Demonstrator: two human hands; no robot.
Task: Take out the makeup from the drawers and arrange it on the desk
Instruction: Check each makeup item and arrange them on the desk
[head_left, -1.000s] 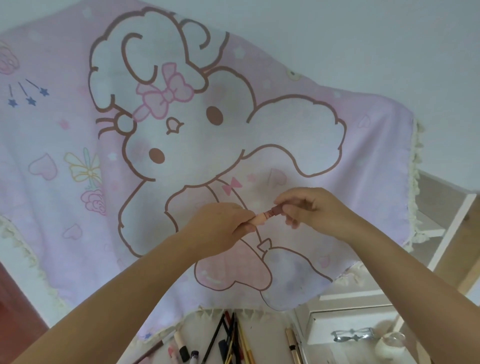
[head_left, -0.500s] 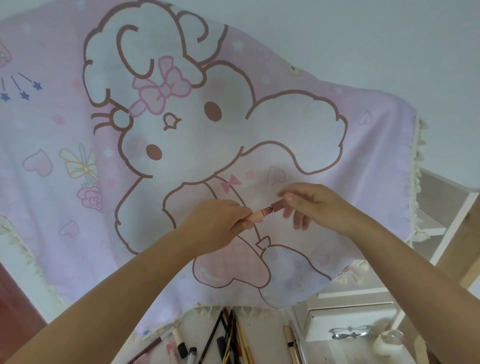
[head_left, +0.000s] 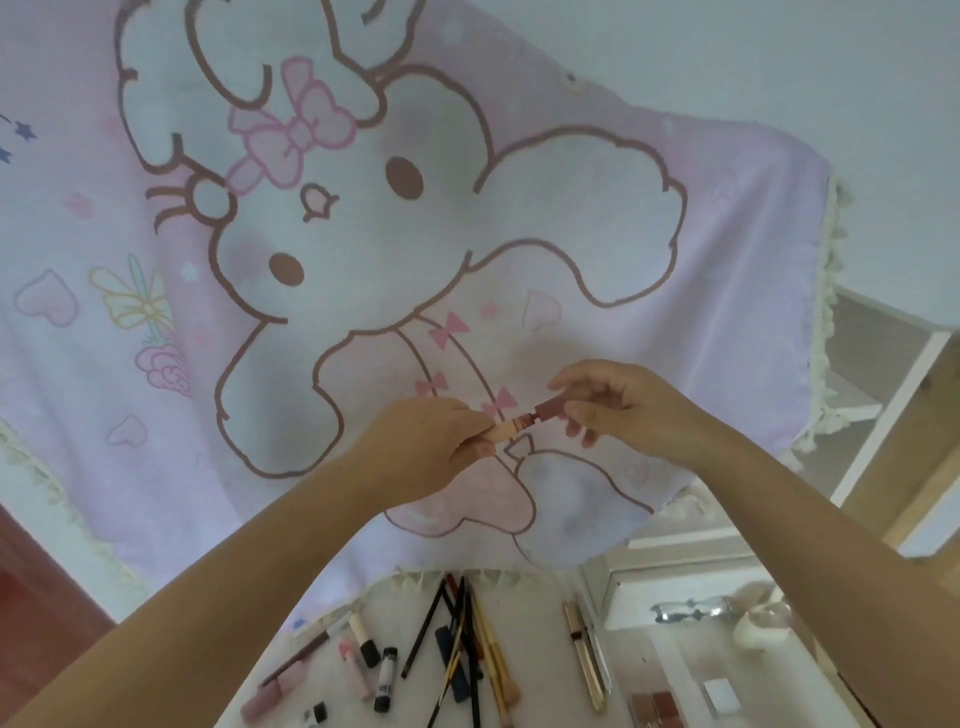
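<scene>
Two hands raised in front of a pink cartoon cloth (head_left: 467, 249), sharing one small lip-colour tube (head_left: 506, 430). Left hand (head_left: 421, 447) curled round the pale tube body, most of it buried in the fist, only the neck end showing. Right hand (head_left: 618, 400) pinching the dark reddish cap (head_left: 548, 410) between thumb and forefinger, other fingers loosely spread below. Cap just off the neck or still seated: cannot tell, too small and blurred.

Below, at the bottom edge, a strip of white desk (head_left: 540, 654) partly hidden by both forearms. Lying on it: several dark pencils and brushes (head_left: 462, 644) in a loose bundle, a gold slim tube (head_left: 584, 654) to their right, short tubes with black caps (head_left: 384, 675) to their left. Palette (head_left: 657, 709) cut off by the frame. White drawer unit (head_left: 675, 597) at right, front half covered by the right forearm.
</scene>
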